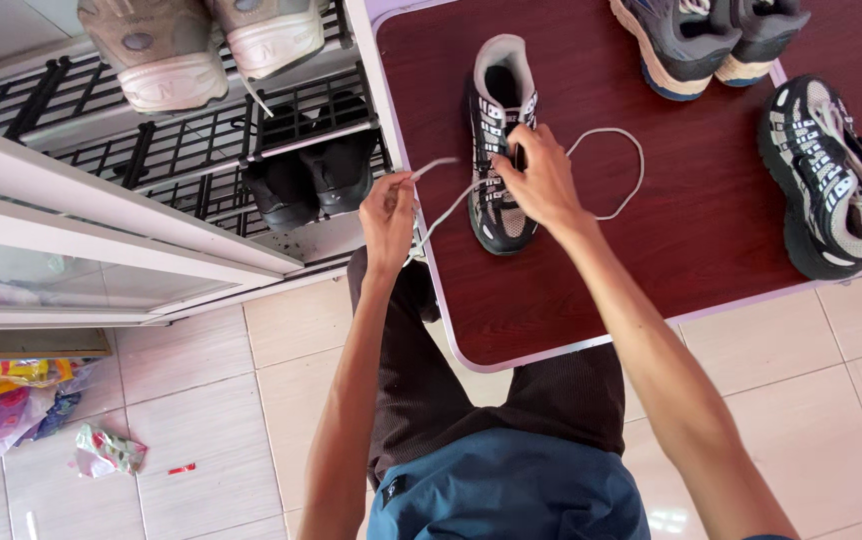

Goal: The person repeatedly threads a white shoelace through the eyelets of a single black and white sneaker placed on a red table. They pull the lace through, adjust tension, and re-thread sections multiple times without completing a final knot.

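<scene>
Here, closest to the camera, the person's blue shirt and dark brown trousers [511, 400] fill the bottom of the view, above a floor of pale beige tiles [211, 440]. On these tiles, at the far left, lie some crumpled colourful plastic wrappers [101, 448].

A little further, the left hand [388, 215] is raised just beside the edge of the table. Its fingers are pinched closed on one end of a long white shoelace [606, 170], and the lace runs tight from this hand to the shoe. The right hand [541, 180] rests on top of a black and white mesh sports shoe [496, 140]; its fingers are closed on the lace at the eyelets. The other part of the lace makes a wide loop on the table at the right of this hand.

The shoe stands upright on a dark red rectangular table with a pale lilac edge [551, 320], near its left side, with the toe pointing to the person.

Further right, the matching black and white shoe [836, 180] lies tilted at the table's right edge. At the far edge stands a pair of grey and blue sports shoes [711, 35].

To the left of the table is a black metal shoe rack [151, 150]. It carries a pair of black shoes [311, 175] on a lower shelf and a pair of worn whitish shoes [201, 45] above.
</scene>
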